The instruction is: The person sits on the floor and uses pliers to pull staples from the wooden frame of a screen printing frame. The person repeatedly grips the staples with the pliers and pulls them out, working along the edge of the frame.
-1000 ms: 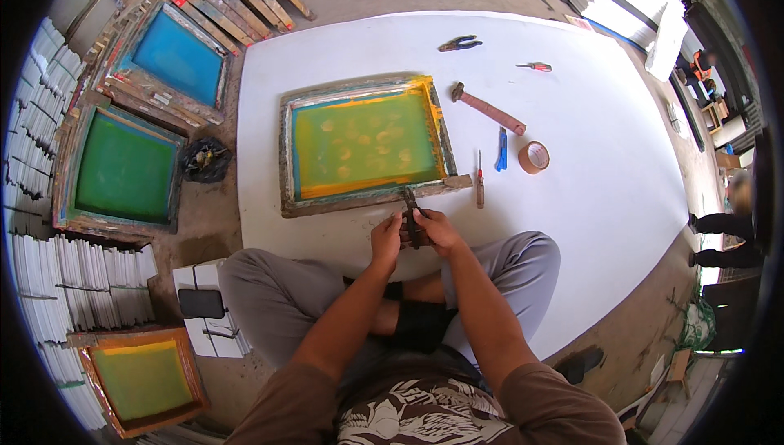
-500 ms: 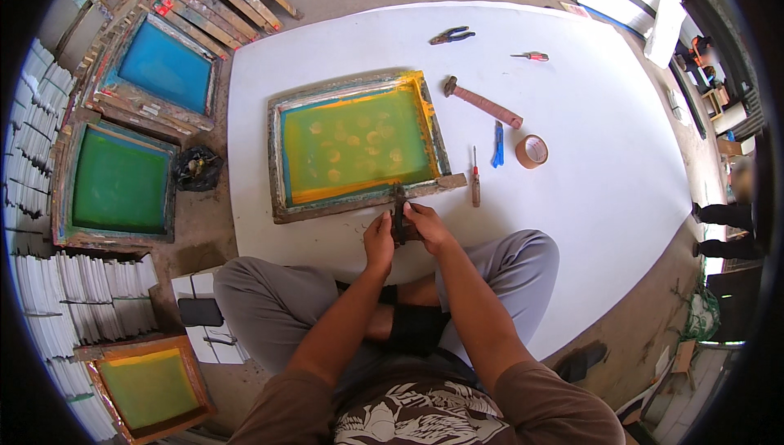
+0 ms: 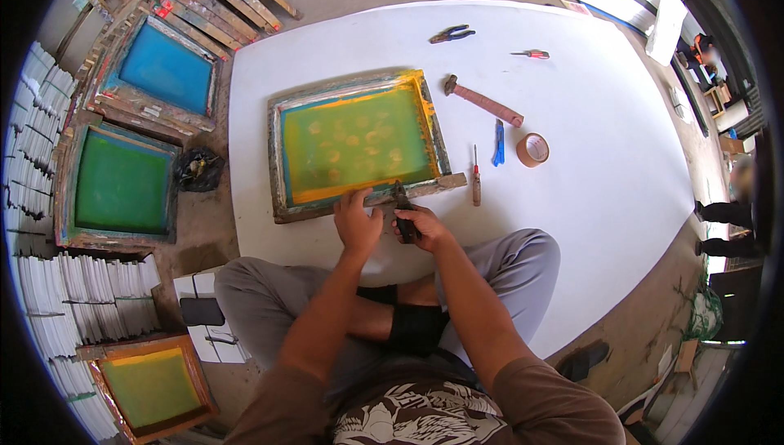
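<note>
A screen-printing frame (image 3: 274,163) with worn wooden sides and yellow-green mesh lies in front of me, its near side towards my lap. In my right hand (image 3: 423,227) is a pair of dark-handled pliers (image 3: 401,204), the jaws pointing at the near wooden side close to its right end. It is too small to tell whether the jaws grip anything. My left hand (image 3: 357,223) reaches the near side left of the pliers, fingertips on or just over the wood, thumb spread away. I see nothing in that hand.
On the white board (image 3: 588,151) lie a hammer (image 3: 487,104), a blue cutter knife (image 3: 498,143), a tape roll (image 3: 532,150), two screwdrivers (image 3: 476,188) and other pliers (image 3: 452,34). More screens, a green one (image 3: 122,184) among them, and paper stacks (image 3: 90,298) stand at left.
My left hand has let go of the pliers and moved left and forward to the frame's near side. My right hand has kept the pliers at almost the same spot.
</note>
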{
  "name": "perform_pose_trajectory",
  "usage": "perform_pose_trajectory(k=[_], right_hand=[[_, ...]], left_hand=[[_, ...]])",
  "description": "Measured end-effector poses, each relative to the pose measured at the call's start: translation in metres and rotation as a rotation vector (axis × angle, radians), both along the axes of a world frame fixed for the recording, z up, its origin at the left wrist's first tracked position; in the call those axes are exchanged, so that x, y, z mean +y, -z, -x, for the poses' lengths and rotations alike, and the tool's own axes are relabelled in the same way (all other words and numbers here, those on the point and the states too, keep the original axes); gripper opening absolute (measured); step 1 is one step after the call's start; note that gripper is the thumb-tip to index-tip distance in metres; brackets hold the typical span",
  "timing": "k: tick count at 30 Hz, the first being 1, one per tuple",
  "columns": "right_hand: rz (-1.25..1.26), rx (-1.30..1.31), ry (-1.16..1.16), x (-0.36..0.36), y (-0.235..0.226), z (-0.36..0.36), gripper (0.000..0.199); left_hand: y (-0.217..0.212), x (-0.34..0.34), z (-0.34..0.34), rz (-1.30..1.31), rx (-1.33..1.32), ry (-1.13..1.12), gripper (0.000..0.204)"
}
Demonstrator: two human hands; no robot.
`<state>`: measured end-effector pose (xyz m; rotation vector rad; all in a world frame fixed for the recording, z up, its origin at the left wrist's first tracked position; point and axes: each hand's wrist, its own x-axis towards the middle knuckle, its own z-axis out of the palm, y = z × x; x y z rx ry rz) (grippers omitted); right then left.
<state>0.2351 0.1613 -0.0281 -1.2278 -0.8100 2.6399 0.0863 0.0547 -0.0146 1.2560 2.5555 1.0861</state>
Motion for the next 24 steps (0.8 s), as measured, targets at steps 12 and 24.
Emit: perform_pose_trajectory(k=[12,24], right_hand=[[-1.052,-0.621,-0.151,-0.017,0.030,0.009,0.047],[-1.297,-1.026,-0.296,-0.048,-0.023,0.034,0.047]], left_hand=[[0.008,0.004,0.030,0.415,0.229,0.237,0.060],[0.006,0.004,0.029,0.326,0.268,0.219,0.055]])
